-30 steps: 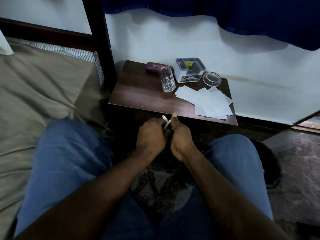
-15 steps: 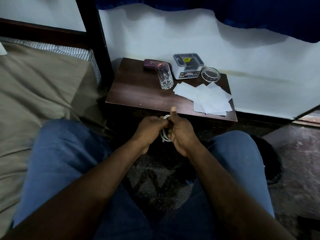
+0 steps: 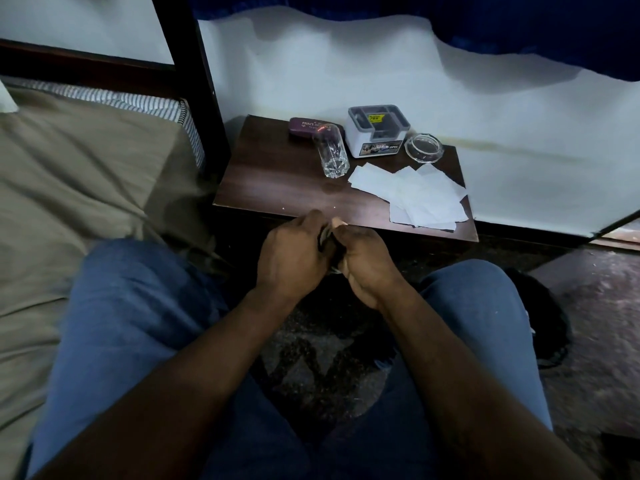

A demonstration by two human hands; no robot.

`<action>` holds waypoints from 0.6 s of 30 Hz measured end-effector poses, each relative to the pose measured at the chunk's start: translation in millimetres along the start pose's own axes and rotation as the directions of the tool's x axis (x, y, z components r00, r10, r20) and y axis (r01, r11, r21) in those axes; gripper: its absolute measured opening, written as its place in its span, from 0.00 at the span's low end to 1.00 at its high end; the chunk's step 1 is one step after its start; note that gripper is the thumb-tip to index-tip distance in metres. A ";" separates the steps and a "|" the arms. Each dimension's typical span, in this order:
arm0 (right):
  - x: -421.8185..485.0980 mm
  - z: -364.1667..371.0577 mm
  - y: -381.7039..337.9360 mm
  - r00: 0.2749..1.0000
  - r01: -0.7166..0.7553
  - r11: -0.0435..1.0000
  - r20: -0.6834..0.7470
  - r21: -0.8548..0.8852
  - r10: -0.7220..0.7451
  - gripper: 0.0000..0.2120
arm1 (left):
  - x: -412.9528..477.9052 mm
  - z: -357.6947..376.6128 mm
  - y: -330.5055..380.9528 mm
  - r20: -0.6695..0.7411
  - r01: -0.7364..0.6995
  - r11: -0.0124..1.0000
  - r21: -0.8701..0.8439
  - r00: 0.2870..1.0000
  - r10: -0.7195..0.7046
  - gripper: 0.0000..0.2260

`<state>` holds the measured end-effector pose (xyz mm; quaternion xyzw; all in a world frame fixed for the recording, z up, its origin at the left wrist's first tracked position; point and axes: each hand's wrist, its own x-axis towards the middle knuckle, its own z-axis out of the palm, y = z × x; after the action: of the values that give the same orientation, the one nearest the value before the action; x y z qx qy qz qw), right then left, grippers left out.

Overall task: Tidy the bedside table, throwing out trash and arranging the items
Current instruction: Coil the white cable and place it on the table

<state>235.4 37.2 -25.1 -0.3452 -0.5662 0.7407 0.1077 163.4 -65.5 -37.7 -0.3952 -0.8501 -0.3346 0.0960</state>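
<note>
Clenching together in front of the bedside table (image 3: 277, 188), both hands meet knuckle to knuckle between the knees.

Left hand (image 3: 294, 252) and right hand (image 3: 367, 261) are curled shut around a small pale thing, mostly hidden, with forearms angled inward. On the table stand a glass (image 3: 330, 154), a white box (image 3: 377, 136), a glass ashtray (image 3: 424, 148) and loose papers (image 3: 412, 194).

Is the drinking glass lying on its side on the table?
No, the glass stands upright on the table, its thick base down, beside the white box.
</note>
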 end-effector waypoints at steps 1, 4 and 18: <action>0.2 -1.9 0.3 1.000 -0.013 1.000 0.026 -0.016 0.014 0.18 | -1.1 0.9 0.5 -0.005 -0.028 0.999 0.043 1.000 0.029 0.13; -2.0 -5.6 -1.3 0.995 -0.033 0.998 0.092 -0.050 0.037 0.15 | -3.4 1.4 1.9 0.083 -0.039 0.992 0.117 0.996 0.029 0.08; -13.5 14.5 3.9 0.974 -0.112 0.981 -0.176 0.159 0.140 0.18 | -9.0 9.0 14.8 0.214 -0.061 0.982 0.181 0.977 0.021 0.14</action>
<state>237.1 17.4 -21.7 -0.4393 -0.4741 0.7504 0.1383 181.2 -58.4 -41.1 -0.4352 -0.8748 -0.2075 0.0486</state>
